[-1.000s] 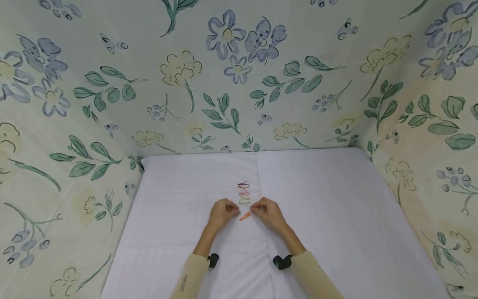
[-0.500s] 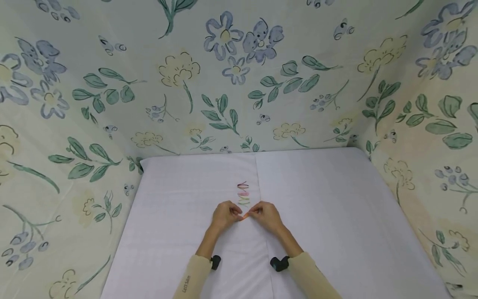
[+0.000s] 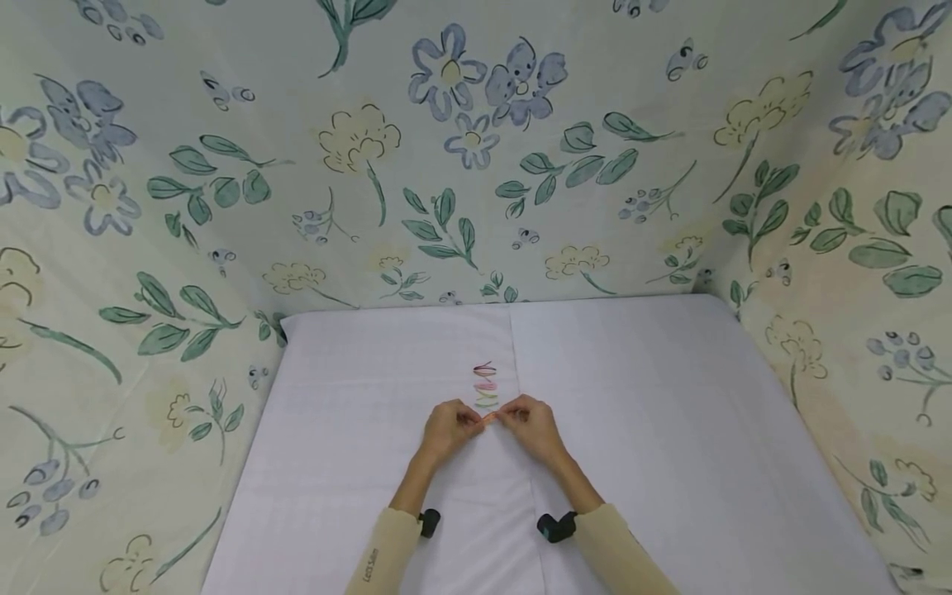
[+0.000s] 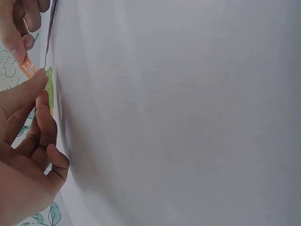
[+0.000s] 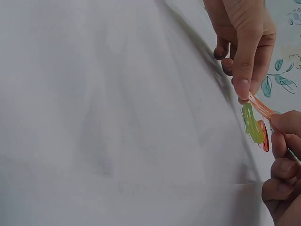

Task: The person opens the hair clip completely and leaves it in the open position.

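An orange snap hair clip (image 3: pixel 487 419) is stretched between my two hands, slightly above the white table. My left hand (image 3: pixel 449 431) pinches one end between thumb and fingers, as the right wrist view shows. At the other end, my right hand (image 3: pixel 532 427) pinches it with thumb and forefinger. Just beyond the hands, several coloured hair clips lie in a zigzag column. A green clip (image 5: pixel 254 125) is nearest, then come yellow, a pink clip (image 3: pixel 486 386) and a dark red clip (image 3: pixel 484 368). Fingertips partly cover the orange clip's ends.
A white cloth covers the table (image 3: pixel 632 397), with a seam line running just right of the clips. Flower-patterned fabric (image 3: pixel 446 207) stands behind and at both sides. Black wrist cameras (image 3: pixel 430 522) sit at the cuffs of my beige sleeves.
The left hand has moved in and taken the orange clip's near end, which earlier only the right hand touched. Both hands have shifted slightly forward, bringing the clip up to the column's near end.
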The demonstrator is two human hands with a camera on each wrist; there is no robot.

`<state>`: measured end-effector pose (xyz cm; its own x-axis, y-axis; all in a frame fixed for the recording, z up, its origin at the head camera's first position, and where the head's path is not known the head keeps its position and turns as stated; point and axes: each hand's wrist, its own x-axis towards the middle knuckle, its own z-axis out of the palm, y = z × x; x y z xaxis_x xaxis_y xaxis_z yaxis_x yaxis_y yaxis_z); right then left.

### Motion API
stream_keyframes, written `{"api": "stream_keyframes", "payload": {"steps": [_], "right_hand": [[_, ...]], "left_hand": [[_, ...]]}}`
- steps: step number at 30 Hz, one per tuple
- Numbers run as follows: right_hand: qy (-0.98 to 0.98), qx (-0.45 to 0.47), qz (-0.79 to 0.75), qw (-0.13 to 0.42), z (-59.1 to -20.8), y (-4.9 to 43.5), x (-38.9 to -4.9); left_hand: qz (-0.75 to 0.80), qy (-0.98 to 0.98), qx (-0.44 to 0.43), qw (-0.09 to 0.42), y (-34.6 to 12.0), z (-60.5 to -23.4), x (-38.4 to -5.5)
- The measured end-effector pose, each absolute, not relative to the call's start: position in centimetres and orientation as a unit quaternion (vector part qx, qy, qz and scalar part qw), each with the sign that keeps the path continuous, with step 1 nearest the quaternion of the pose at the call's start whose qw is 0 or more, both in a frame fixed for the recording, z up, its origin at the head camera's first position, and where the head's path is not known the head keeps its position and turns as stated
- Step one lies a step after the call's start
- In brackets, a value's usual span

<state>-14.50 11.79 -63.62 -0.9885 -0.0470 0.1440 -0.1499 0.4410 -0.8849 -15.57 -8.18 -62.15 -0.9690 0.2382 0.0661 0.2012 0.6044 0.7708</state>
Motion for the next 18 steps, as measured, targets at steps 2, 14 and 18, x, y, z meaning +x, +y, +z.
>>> {"api": "stream_keyframes", "payload": {"steps": [2,14,18], "right_hand": [[-0.842,0.060,0.534,0.058,-63.74,11.89,-14.55],[-0.830,0.099,0.548,0.028,-63.41,12.51,-14.71],[-0.831,0.104,0.546,0.023,-63.27,12.71,-14.94]], "left_hand": [[0.441,0.888,0.131,0.010,-8.21,-62.26,-15.64],[0.455,0.879,0.138,-0.027,-8.45,-61.53,-16.01],[0.469,0.872,0.136,-0.040,-8.45,-61.53,-16.17]]}}
